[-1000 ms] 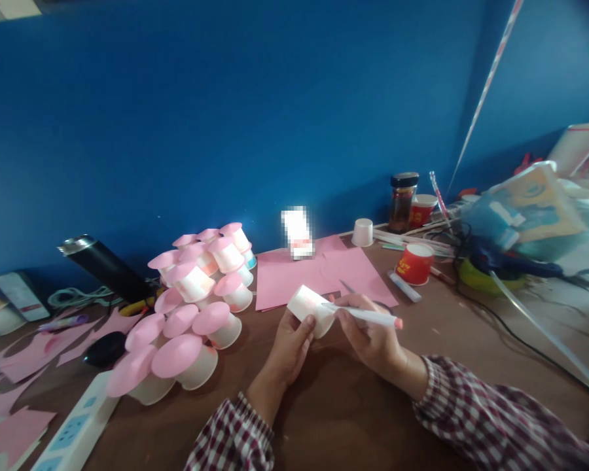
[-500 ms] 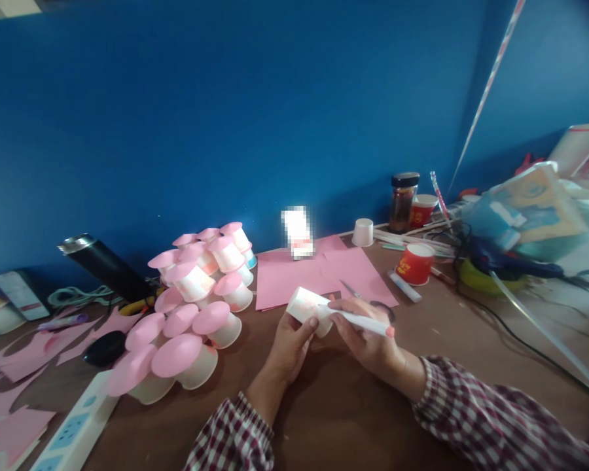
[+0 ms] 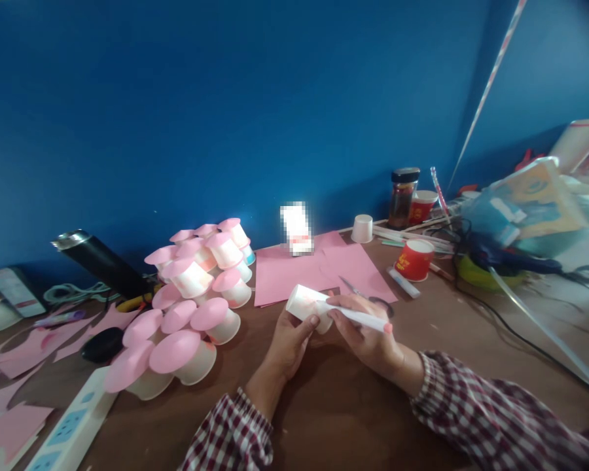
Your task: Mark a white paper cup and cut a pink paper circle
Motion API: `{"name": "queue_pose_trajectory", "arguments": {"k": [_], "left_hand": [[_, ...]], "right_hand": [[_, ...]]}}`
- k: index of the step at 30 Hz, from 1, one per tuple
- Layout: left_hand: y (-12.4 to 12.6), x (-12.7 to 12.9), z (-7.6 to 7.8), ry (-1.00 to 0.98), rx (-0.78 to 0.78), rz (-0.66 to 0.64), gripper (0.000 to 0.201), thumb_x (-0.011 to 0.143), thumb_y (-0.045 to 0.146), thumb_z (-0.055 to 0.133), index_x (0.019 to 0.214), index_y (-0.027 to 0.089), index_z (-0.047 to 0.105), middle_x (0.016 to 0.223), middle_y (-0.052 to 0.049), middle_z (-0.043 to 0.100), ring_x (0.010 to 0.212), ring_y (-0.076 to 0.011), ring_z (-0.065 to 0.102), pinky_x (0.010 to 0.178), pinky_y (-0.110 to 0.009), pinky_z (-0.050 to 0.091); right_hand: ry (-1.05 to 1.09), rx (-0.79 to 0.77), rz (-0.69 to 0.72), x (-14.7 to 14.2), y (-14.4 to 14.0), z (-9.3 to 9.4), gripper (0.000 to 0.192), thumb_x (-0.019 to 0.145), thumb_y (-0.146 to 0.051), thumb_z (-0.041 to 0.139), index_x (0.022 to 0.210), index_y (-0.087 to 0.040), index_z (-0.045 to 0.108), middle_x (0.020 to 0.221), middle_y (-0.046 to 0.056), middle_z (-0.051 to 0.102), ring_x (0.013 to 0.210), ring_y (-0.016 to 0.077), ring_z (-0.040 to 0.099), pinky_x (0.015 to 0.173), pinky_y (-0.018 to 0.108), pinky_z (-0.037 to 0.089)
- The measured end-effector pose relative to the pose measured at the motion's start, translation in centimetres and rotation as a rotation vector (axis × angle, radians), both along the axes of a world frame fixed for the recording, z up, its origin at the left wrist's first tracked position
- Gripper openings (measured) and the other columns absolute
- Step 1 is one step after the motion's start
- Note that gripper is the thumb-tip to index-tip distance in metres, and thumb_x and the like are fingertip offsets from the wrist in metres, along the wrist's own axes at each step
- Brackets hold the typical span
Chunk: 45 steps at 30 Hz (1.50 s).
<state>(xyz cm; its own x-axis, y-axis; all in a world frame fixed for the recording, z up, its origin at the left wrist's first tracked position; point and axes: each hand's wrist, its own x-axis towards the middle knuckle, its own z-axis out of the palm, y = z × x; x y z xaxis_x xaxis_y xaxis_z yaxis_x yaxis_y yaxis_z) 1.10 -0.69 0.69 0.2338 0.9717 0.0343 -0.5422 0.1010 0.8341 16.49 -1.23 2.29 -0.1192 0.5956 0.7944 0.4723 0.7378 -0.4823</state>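
— Starting from the left, what do you see?
— A pile of pink-topped cups (image 3: 186,307) on the table (image 3: 334,405). Then the left hand (image 3: 288,343) grasps a white paper cup (image 3: 308,305), lying sideways above the table.
— And the right hand (image 3: 368,333)?
— It grips a white pen (image 3: 358,318), its tip touching the cup. Scissors (image 3: 368,297) lie just behind.

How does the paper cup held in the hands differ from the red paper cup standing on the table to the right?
The held paper cup is white with faint pink print; the red paper cup is red with yellow print. The held cup lies on its side between the left hand and the right hand, which also holds a white pen; the red cup stands upright, untouched. Both are small tapered paper cups.
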Motion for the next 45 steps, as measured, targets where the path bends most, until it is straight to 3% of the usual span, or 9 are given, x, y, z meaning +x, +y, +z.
{"name": "queue_pose_trajectory", "arguments": {"k": [37,45], "left_hand": [[-0.05,-0.08,-0.15,0.041,0.023,-0.007,0.029,0.071,0.021,0.073,0.098,0.014,0.066,0.103,-0.009,0.068,0.100,-0.0225,0.060,0.096,-0.038,0.040],[-0.16,0.04,0.18,0.027,-0.015,0.002,0.042,0.068,0.022,0.076,0.108,0.016,0.063,0.109,-0.010,0.067,0.105,-0.0251,0.059,0.100,-0.042,0.037]], "right_hand": [[-0.005,-0.009,0.000,0.01,0.15,-0.27,0.016,0.085,-0.014,0.055,0.099,-0.017,0.061,0.087,0.005,0.069,0.079,0.0164,0.066,0.073,0.028,0.053],[-0.014,-0.025,-0.040,0.04,0.24,-0.27,0.013,0.087,-0.018,0.052,0.097,-0.019,0.061,0.087,0.005,0.070,0.076,0.0178,0.067,0.070,0.029,0.055]]}}
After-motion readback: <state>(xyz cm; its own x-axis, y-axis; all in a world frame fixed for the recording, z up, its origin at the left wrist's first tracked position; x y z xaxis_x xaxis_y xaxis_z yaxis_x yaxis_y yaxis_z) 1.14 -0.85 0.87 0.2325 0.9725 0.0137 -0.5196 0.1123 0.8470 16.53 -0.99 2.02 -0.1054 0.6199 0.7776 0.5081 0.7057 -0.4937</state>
